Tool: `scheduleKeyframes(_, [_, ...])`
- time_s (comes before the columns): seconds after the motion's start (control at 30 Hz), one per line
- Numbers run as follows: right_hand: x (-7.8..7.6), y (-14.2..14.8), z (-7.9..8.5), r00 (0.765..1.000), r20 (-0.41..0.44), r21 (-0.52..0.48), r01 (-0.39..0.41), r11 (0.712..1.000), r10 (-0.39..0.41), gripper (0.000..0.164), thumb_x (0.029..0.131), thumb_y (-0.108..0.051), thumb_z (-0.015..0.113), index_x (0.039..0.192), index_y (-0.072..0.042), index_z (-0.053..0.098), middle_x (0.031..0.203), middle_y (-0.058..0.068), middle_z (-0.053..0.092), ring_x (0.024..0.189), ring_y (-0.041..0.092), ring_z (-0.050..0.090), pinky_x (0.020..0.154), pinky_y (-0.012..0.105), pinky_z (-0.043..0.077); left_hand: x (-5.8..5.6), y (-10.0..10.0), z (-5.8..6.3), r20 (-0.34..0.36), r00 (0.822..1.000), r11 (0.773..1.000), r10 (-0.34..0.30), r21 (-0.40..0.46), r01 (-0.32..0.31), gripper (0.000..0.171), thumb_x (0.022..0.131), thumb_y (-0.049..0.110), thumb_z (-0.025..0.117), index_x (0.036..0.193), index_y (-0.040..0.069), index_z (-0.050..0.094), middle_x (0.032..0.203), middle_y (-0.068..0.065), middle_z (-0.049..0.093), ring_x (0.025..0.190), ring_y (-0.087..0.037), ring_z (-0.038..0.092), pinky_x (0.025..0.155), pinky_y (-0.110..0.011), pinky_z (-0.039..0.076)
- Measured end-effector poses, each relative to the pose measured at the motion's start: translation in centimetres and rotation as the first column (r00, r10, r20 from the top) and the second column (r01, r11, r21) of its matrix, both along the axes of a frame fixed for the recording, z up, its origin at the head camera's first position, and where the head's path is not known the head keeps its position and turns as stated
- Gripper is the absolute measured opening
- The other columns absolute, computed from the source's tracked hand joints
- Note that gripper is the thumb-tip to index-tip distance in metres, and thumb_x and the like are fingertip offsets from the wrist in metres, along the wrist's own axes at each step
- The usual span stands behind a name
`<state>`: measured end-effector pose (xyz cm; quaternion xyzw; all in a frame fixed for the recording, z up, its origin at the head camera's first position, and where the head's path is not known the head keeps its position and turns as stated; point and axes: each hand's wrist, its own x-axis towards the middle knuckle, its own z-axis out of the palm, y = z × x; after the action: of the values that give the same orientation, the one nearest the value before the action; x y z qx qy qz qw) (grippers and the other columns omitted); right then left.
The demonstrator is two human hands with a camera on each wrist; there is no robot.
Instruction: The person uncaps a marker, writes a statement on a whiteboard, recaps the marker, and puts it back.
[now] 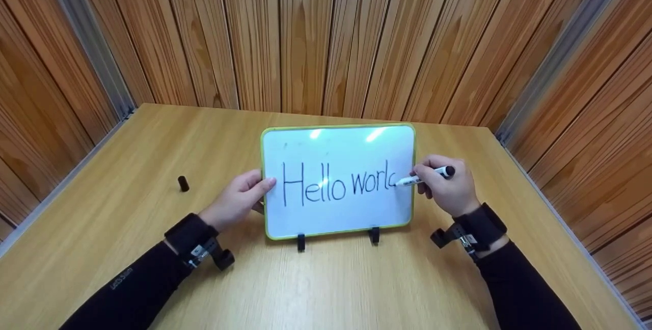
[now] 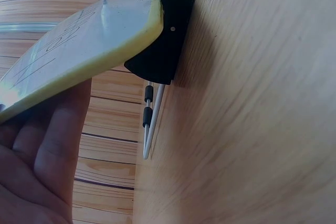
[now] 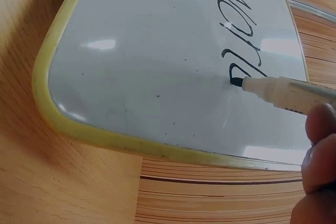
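Observation:
A small whiteboard (image 1: 336,218) with a yellow-green frame leans upright on a black stand (image 2: 170,35). Black handwriting on it reads "Hello worl" plus a small rounded stroke after the l. My right hand (image 1: 451,185) pinches a white marker (image 1: 420,177) with a black end, and its black tip sits right at that last stroke, as the right wrist view shows close up. At the board's left edge my left hand (image 1: 242,197) grips the frame, thumb on the front face and fingers behind it.
A black marker cap (image 1: 183,183) stands on the wooden table (image 1: 127,167), left of the board. Two black stand feet (image 1: 301,242) stick out under the board's lower edge. Wood-panelled walls (image 1: 305,39) rise behind the table and on both sides.

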<state>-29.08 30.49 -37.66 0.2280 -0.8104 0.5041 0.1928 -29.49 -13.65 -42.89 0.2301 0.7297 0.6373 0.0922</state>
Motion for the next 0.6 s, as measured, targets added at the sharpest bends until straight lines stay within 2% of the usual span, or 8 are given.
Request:
scheduleKeyframes(0.37, [-0.01, -0.21, 0.12, 0.996, -0.085, -0.066, 0.028, 0.997, -0.033, 0.03, 0.1, 0.01, 0.062, 0.078, -0.002, 0.077, 0.065, 0.015, 0.069, 0.048, 0.014, 0.058, 0.044, 0.021, 0.05, 0.06, -0.12, 0.11, -0.014, 1.0, 1.0, -0.003, -0.016, 0.003, 0.045, 0.121, 0.023, 0.05, 0.15, -0.011, 0.056, 0.135, -0.026, 0.075, 0.109, -0.033, 0.079, 0.083, -0.039, 0.068])
scheduleKeyframes(0.6, [-0.17, -0.29, 0.13, 0.978, -0.203, -0.053, 0.043, 0.998, -0.053, 0.028, 0.101, 0.009, 0.062, 0.078, 0.0, 0.075, 0.066, 0.012, 0.07, 0.048, 0.013, 0.059, 0.046, 0.02, 0.05, 0.08, -0.09, 0.02, -0.01, 1.0, 1.0, 0.0, 0.004, 0.0, 0.041, 0.12, 0.019, 0.05, 0.143, -0.016, 0.056, 0.13, -0.029, 0.075, 0.103, -0.026, 0.08, 0.08, -0.037, 0.068])
